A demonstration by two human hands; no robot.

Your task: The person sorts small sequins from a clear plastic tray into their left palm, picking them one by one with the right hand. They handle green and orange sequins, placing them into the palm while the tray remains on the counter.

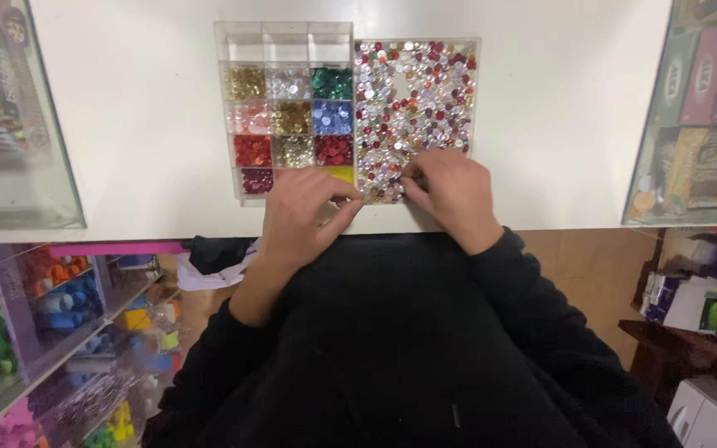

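We are pinching tiny, light, slippery mixed-colour shiny sequins with our left hand and right hand, fingertips closed on single pieces at the clear flat tray's near edge.

White counter between glass display cases — stocked shelves below, brown floor.

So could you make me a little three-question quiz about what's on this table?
1. True or false: the top row of the compartment box is empty.
2. Which hand is over the tray of mixed sequins? A) left hand B) right hand
3. Fill in: the compartment right of the gold one in the second row holds ___ sequins.

Key
1. True.
2. B: the right hand is at its near edge; the left hand is below the box.
3. Clear/silver.
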